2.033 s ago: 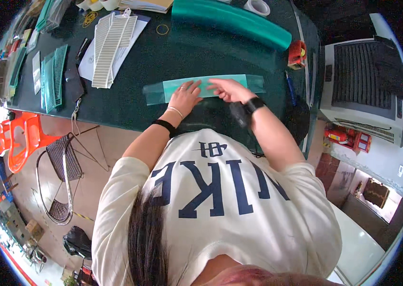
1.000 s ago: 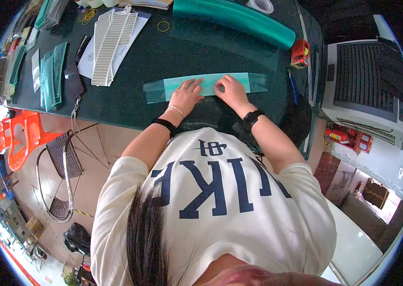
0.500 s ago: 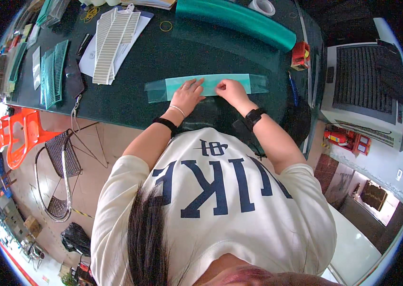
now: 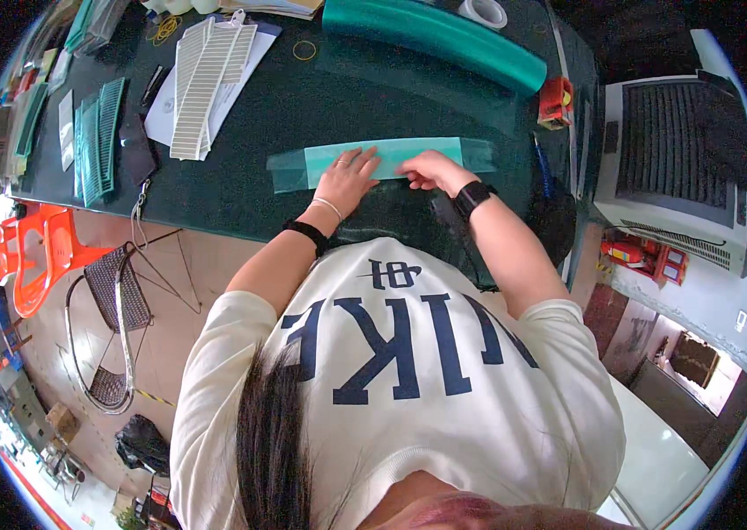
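Note:
A pale green strip (image 4: pixel 440 150) lies lengthwise on the dark green table in front of me. Clear film (image 4: pixel 288 172) sticks out beyond both its ends. My left hand (image 4: pixel 349 179) rests on the strip's left half, fingers stretched out and slightly spread. Over the right half, at the strip's near edge, is my right hand (image 4: pixel 432 170) with its fingers curled and the thumb and forefinger close together toward the left hand. Whatever those fingertips hold, if anything, is too small to make out.
Behind the strip lies a big green roll of film (image 4: pixel 440 49). A red tape dispenser (image 4: pixel 556 103) and a blue pen (image 4: pixel 543 168) are at the right. Leftward are a clipboard (image 4: pixel 237 84) with striped label sheets, a dark phone-like case (image 4: pixel 138 148) and bundled green strips (image 4: pixel 100 141).
My right hand has turned at the wrist, its forearm swinging slightly up and right, while its fingertips stay near the strip's lower edge. The left hand stays in place.

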A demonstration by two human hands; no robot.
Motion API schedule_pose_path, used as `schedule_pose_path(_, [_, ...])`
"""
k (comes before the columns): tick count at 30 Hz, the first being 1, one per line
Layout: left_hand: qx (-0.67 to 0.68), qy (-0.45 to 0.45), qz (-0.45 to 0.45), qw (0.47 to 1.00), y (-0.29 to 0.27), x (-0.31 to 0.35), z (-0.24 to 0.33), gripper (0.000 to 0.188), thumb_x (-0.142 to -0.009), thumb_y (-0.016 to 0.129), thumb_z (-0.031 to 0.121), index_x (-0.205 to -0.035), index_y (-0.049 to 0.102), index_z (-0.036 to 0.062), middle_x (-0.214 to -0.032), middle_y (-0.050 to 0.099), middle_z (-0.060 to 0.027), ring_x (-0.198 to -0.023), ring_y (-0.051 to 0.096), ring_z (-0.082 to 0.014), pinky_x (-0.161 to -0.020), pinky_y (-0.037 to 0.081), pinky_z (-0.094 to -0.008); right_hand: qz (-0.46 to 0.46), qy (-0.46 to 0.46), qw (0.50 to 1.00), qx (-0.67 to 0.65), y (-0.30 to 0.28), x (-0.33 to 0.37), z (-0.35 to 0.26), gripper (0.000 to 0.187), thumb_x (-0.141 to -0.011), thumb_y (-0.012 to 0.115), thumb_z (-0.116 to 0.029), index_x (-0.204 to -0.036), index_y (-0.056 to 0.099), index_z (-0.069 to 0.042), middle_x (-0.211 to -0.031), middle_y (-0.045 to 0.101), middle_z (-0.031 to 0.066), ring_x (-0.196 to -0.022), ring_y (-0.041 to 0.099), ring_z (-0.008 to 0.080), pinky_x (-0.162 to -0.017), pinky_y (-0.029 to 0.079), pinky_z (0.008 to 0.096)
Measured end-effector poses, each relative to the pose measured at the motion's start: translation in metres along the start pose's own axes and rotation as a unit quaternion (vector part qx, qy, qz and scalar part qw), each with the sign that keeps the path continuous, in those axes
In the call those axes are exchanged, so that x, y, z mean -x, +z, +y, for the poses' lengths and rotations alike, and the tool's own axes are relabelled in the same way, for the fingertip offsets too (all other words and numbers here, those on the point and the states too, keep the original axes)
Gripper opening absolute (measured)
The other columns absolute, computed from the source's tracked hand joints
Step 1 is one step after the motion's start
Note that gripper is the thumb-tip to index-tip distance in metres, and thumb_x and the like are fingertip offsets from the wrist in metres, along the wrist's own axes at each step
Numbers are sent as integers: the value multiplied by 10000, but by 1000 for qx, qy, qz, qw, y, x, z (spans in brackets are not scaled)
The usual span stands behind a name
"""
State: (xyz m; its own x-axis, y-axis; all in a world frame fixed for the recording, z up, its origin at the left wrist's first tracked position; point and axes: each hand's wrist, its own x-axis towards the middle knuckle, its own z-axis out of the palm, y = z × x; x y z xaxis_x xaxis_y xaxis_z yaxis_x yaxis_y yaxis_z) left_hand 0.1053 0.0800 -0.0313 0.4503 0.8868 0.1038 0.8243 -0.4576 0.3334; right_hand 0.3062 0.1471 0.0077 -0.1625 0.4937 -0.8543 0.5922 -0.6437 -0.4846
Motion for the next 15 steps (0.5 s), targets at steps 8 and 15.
schedule_pose_path(8, [-74,41,-18,996,-3,-2,5,525,-822,571,249,-1324,417,255,-1357,406,-66,-1187,434,-290,-955,424,-398,-11,30,996,86,-2,-11,-10,237,-789,628,-322,-710,650,-99,-603,550,-44,-527,538,73,-465,394,203])
schedule_pose_path(15, [-86,53,-63,993,-5,-8,6,481,-846,532,204,-1314,435,258,-1365,389,-106,-1213,406,-307,-1011,356,-430,-93,20,971,218,-43,35,5,332,-802,631,-410,-721,668,-90,-560,536,-47,-479,500,69,-434,367,208])
